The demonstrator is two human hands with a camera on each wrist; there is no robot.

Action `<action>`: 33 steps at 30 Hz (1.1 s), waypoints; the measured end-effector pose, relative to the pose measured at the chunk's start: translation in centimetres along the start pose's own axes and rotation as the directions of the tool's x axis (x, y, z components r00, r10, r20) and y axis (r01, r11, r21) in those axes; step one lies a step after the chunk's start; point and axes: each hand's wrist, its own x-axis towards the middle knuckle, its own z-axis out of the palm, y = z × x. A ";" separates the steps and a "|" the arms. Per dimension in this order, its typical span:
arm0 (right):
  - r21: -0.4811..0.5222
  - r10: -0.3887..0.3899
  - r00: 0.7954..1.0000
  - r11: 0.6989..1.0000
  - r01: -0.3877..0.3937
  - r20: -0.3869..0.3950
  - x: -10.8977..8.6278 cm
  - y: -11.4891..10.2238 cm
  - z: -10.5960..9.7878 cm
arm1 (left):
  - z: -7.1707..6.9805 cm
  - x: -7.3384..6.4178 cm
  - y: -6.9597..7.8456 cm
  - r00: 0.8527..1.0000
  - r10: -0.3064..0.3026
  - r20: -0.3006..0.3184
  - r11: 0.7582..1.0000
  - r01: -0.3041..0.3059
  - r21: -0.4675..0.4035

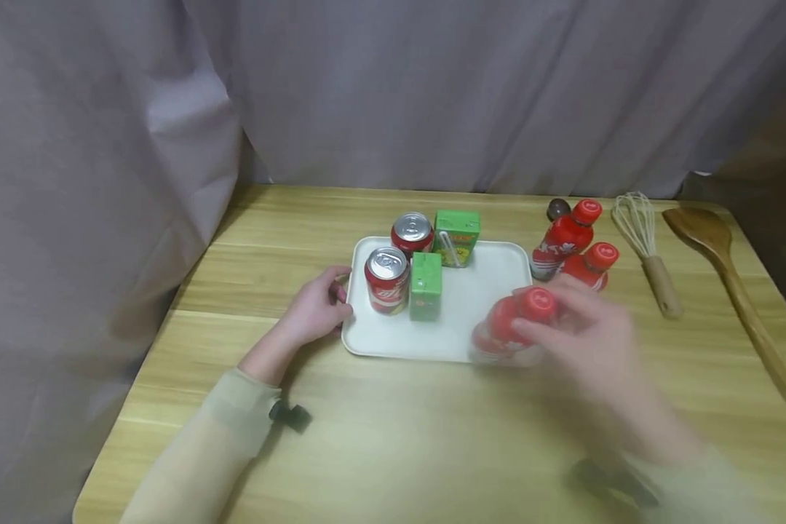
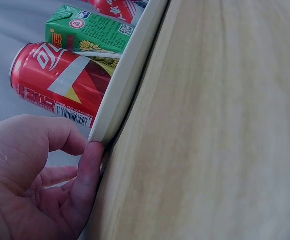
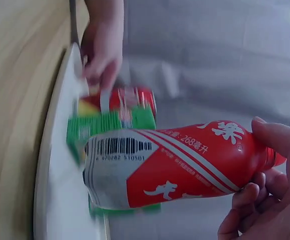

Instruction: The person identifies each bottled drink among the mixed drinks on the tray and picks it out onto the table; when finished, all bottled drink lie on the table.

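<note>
My right hand (image 1: 596,338) grips a red-and-white drink bottle (image 3: 185,165) near its neck, tilted over the right front part of a white tray (image 1: 461,313). In the head view this hand and bottle are blurred. My left hand (image 1: 317,306) pinches the tray's left edge between thumb and fingers, as the left wrist view shows close up. Two red drink cans (image 1: 388,280) stand at the tray's left side. Beside them are two green juice boxes (image 1: 426,285), one in front and one behind with a straw on its side.
Two more red bottles (image 1: 566,236) stand right of the tray, with a small dark round object (image 1: 557,209) behind them. Farther right lie a whisk (image 1: 655,269) and a wooden spatula (image 1: 736,291). A grey curtain (image 1: 393,94) hangs along the table's back edge.
</note>
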 end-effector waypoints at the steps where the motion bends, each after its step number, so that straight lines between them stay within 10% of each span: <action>1: 0.031 -0.011 1.000 0.999 0.012 -0.027 -0.1 0.6 -0.9 | 0.0 0.0 0.0 1.000 -0.001 0.000 1.000 0.001 0.001; 6: 0.160 -0.026 0.990 0.986 0.048 -0.136 -1.0 4.4 -4.4 | -0.1 0.2 0.2 1.000 0.003 0.005 1.000 -0.003 0.010; 13: 0.173 0.165 0.978 0.975 -0.142 -0.128 -1.7 7.2 -7.0 | -0.1 0.5 0.0 1.000 0.005 0.013 1.000 -0.005 0.010; 33: 0.106 0.178 0.979 0.980 -0.167 -0.101 -1.5 7.5 -5.8 | -0.1 0.2 -0.2 1.000 -0.015 0.011 1.000 0.015 -0.027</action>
